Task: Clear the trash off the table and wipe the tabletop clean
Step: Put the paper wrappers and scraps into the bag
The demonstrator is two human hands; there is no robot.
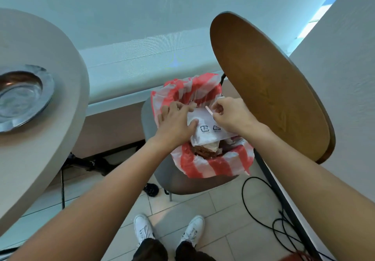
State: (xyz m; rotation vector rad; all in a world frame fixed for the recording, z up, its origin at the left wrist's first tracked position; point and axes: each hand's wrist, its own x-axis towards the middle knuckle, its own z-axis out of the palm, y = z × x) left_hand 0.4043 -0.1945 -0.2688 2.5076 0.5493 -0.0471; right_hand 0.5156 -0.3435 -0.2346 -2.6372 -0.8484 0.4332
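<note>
A metal dish (pixel 22 96) sits on the beige table (pixel 60 118). The left hand (pixel 174 121) presses flat-fingered on a white wrapper (pixel 207 131) over the striped-lined bin (pixel 213 163) — the right hand (pixel 231 114) pinches a thin straw (pixel 209 111) above it — beside a wooden chair (pixel 267 86).

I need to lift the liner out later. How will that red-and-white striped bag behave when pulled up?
The striped bag is probably floppy: its thin film drapes crumpled over the bin rim. Likely light itself, but the wrapper and trash inside may make it sag. It looks thin, so may tear.
</note>
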